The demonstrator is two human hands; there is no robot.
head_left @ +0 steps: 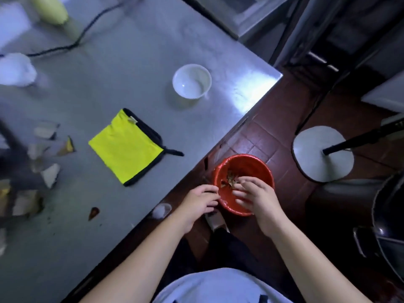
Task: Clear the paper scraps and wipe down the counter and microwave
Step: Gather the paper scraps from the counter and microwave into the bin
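Paper scraps lie at the bottom of the red bucket, right under my right hand. That hand's fingers are loosely spread and hold nothing I can see. My left hand has its fingers curled at the bucket's near rim, but I cannot tell whether they grip the rim or only brush it. I judge I am partway through clearing, with one load just dropped.

On the counter, a crumpled white bit sits at the near edge and a small brown shred lies a little further in. To my left a cluster of loose scraps waits, blurred. Beyond them the yellow cloth lies folded flat and untouched, and further off stands a white bowl.

Next I should reach back over the edge, gather the cluster in both palms and carry it to the bucket. Only then should I take up the cloth.
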